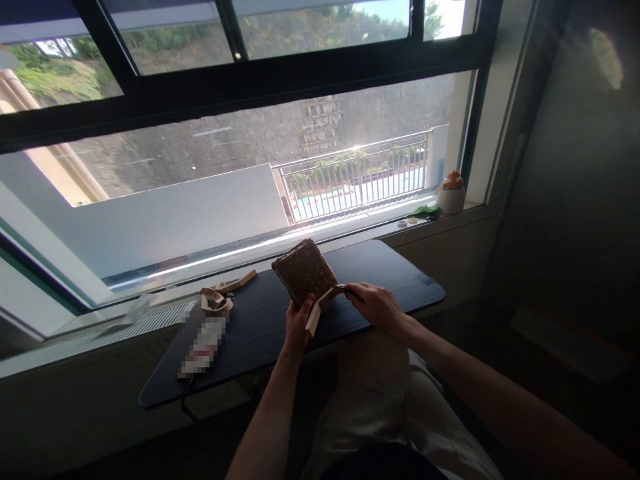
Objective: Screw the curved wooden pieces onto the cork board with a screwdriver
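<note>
My left hand (297, 323) is closed around the lower left edge of a brown speckled square block (306, 269), which looks layered like a thick book. The block is tilted above the dark table. A pale wood-coloured strip (315, 317) runs along its lower edge, beside my left thumb. Closed on a small dark-handled tool (345, 288), my right hand (377, 307) is at the block's right corner. The tool's tip meets the end of the pale strip; its exact kind is too small to tell.
A black table (395, 273) stands below a large window. Pale curled strips (216, 301) and a pixelated long object (204, 347) lie on its left. On the sill (385, 229) are a white bottle with an orange top (451, 193), a green item (424, 212) and small rolls (403, 224).
</note>
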A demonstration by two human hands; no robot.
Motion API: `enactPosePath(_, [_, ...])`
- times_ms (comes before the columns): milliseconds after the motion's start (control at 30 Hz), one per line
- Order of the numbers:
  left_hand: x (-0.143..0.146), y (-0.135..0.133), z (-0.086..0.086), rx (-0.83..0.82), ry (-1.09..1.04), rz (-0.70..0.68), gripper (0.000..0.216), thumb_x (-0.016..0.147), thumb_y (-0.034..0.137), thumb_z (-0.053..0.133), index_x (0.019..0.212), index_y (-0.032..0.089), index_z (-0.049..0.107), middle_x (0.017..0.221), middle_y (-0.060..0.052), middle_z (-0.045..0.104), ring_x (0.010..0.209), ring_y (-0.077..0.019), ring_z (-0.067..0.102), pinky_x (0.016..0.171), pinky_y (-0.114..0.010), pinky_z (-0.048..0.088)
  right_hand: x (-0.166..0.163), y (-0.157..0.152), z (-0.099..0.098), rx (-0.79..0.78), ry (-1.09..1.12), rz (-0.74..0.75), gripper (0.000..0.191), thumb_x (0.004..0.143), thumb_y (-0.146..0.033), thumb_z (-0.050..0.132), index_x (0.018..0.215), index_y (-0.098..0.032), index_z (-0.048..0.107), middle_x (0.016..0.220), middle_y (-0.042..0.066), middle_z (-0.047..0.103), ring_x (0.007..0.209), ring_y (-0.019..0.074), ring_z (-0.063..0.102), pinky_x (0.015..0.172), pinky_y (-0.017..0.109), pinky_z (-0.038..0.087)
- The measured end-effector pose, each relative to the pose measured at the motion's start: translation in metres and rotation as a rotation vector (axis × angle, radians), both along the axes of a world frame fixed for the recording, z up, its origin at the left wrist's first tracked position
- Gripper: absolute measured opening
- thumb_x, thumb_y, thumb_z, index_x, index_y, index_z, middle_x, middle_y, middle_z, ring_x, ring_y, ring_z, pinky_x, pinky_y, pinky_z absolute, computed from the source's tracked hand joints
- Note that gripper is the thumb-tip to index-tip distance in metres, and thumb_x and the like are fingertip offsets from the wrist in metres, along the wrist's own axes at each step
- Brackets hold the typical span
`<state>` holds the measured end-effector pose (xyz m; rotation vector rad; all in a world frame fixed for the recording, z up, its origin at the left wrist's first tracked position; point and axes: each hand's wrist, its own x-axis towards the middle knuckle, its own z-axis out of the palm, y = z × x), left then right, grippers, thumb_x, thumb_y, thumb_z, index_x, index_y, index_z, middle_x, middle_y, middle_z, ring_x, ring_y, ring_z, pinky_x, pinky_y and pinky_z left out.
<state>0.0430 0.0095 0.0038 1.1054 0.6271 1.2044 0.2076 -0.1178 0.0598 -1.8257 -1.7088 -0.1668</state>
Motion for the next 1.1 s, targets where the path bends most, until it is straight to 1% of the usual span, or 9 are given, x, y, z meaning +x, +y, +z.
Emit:
enactPosePath(167, [0.000,-0.001,0.000,0.009,-0.007,0.003,0.047,0.060,0.040,0.076,0.097,0.016,0.061,0.086,-0.004,0.067,0.070,-0.0149,0.063,0.067,-0.028,0.046,0.002,0.001,0.002,0.039,0.010,-0.008,0.032,0.091,-0.034,0.039,0.117,-0.024,0.055,0.106,0.005,0.064,0.091,0.0170,0.060,0.075,0.025,0.040])
enactPosePath(267, [0.001,-0.002,0.002,-0.006,0.008,0.019,0.048,0.058,0.041,0.077,0.095,0.015,0.061,0.084,-0.004,0.067,0.069,-0.0154,0.062,0.065,-0.028,0.045,0.000,-0.004,0.004,0.036,-0.001,0.013,0.031,0.091,-0.034,0.039,0.116,-0.024,0.055,0.105,0.005,0.065,0.089,0.0171,0.061,0.074,0.026,0.040])
enactPosePath(367, [0.001,-0.002,0.003,-0.022,0.001,0.018,0.050,0.056,0.042,0.077,0.095,0.016,0.060,0.083,-0.004,0.067,0.067,-0.0156,0.062,0.065,-0.028,0.045,-0.007,-0.013,0.003,0.053,-0.025,0.109,0.031,0.091,-0.033,0.039,0.118,-0.024,0.054,0.108,0.004,0.064,0.091,0.0167,0.060,0.076,0.026,0.040])
enactPosePath(467, [0.002,-0.001,0.003,-0.028,-0.009,0.026,0.049,0.056,0.042,0.077,0.094,0.016,0.060,0.080,-0.003,0.067,0.065,-0.0149,0.062,0.064,-0.028,0.045,-0.016,-0.019,-0.001,0.016,-0.076,0.202,0.030,0.090,-0.033,0.040,0.115,-0.024,0.055,0.103,0.004,0.065,0.087,0.0163,0.061,0.073,0.025,0.040])
enactPosePath(600, [0.002,0.000,0.001,-0.016,-0.010,0.038,0.046,0.058,0.041,0.076,0.094,0.016,0.060,0.077,-0.002,0.066,0.064,-0.0140,0.062,0.065,-0.028,0.045,-0.023,-0.019,-0.006,-0.002,-0.107,0.186,0.030,0.091,-0.033,0.038,0.113,-0.023,0.056,0.097,0.004,0.065,0.080,0.0158,0.061,0.067,0.025,0.039])
enactPosePath(767, [0.000,-0.002,0.002,0.004,-0.009,0.027,0.045,0.060,0.039,0.076,0.095,0.016,0.060,0.078,-0.002,0.066,0.063,-0.0132,0.061,0.065,-0.028,0.045,-0.024,-0.013,-0.009,0.010,-0.124,0.199,0.029,0.092,-0.031,0.038,0.113,-0.022,0.055,0.096,0.004,0.064,0.081,0.0158,0.060,0.067,0.025,0.038])
enactPosePath(933, [0.000,-0.004,0.004,-0.019,-0.017,0.010,0.046,0.059,0.040,0.076,0.095,0.016,0.059,0.077,-0.002,0.066,0.063,-0.0149,0.061,0.064,-0.029,0.046,-0.024,-0.010,-0.009,0.011,-0.141,0.202,0.028,0.092,-0.031,0.038,0.112,-0.021,0.055,0.095,0.005,0.064,0.081,0.0155,0.060,0.067,0.025,0.037])
enactPosePath(1100, [0.001,-0.003,0.003,-0.005,-0.026,0.003,0.046,0.060,0.038,0.076,0.097,0.016,0.059,0.082,-0.003,0.067,0.067,-0.0149,0.062,0.067,-0.029,0.046,-0.024,-0.010,-0.007,0.022,-0.271,0.214,0.024,0.092,-0.025,0.038,0.109,-0.020,0.055,0.089,0.004,0.062,0.076,0.0147,0.058,0.061,0.025,0.034])
